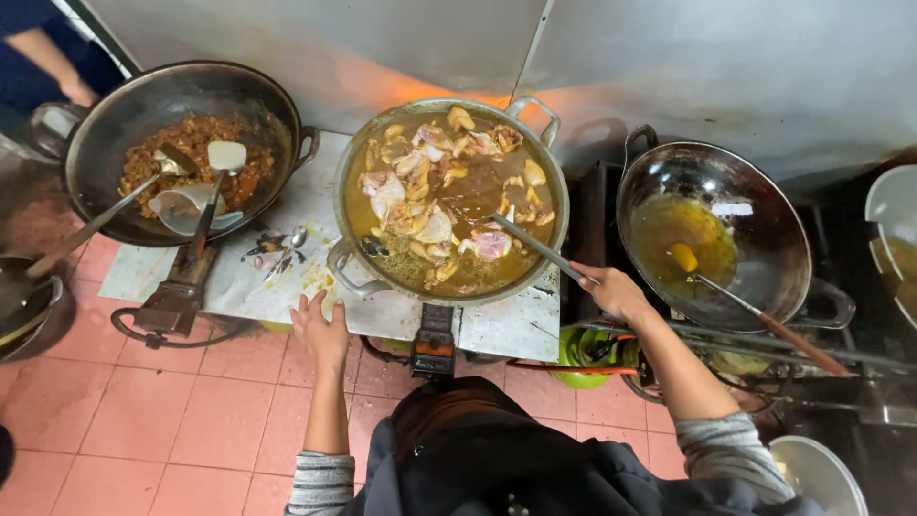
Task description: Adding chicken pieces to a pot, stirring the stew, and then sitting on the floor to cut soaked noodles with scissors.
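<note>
While my right hand (616,291) closes around the end of the ladle (535,247), its long metal handle runs on a slant from my fist at the lower right up and left into the middle of the big pot (350,182), so the tool points away from me toward the pot's centre. Its bowl end is sunk in the broth and I cannot make out its shape; only the thin grey shaft shows, straight and bare. My fingers are wrapped tight on that shaft, with no gap showing between them.

My left hand (320,330) lies flat and spread, palm down, on the pale, stained counter (267,282) just beside the pot's near handle, holding nothing.

That pot is a wide, round, silvery one with two loop handles, full of yellow-brown liquid and pale chicken pieces (435,182). It sits over a burner (435,344) in front of me.

Left of it stands a dark wok (277,105) of reddish-brown food with two utensils resting in it. Right of it, another dark wok (774,239) holds yellow oil and a wooden-handled ladle (755,311). A green gas cylinder (578,354) stands below on the pink tiles.
</note>
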